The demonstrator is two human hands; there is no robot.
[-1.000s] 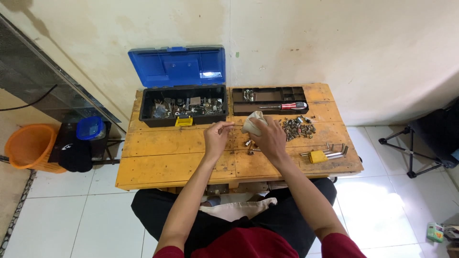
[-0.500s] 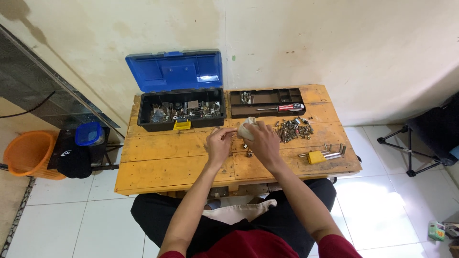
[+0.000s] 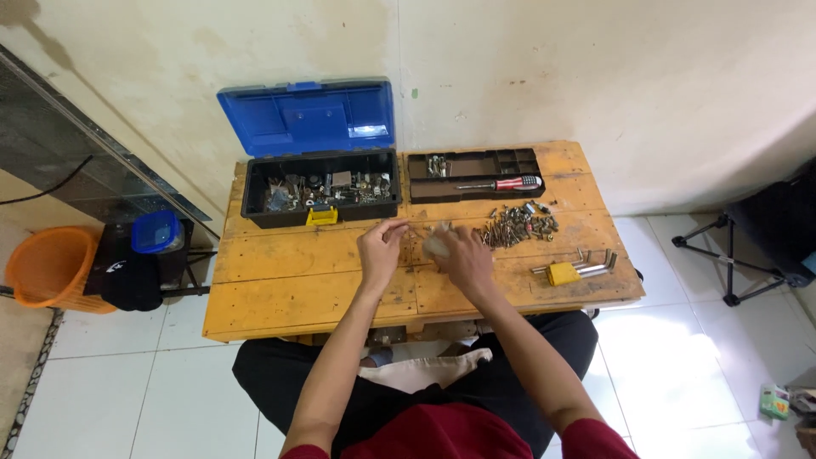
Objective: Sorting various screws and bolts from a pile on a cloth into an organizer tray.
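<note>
From the head camera you are looking down at a yellow wooden desk (image 3: 297, 280) set against a pale wall. Your right hand (image 3: 463, 259) rests low over the middle of the desk, its fingers closed around a small pale cloth (image 3: 436, 245) that bulges out at its left side. Your left hand (image 3: 381, 246) is just beside it, the fingers drawn together at the tips near the cloth's edge; whether they pinch a small part is too fine to tell. Right of your hands lies a loose pile of screws and bits (image 3: 517, 226), and nearer the desk's right edge a set of hex keys in a yellow holder (image 3: 571, 270). At the back stands an open black toolbox with a raised blue lid (image 3: 321, 189), full of small metal parts, and next to it a black tray (image 3: 476, 176) holding a red-handled screwdriver (image 3: 508, 183). On the floor to the left sits an orange basket (image 3: 47, 268).
</note>
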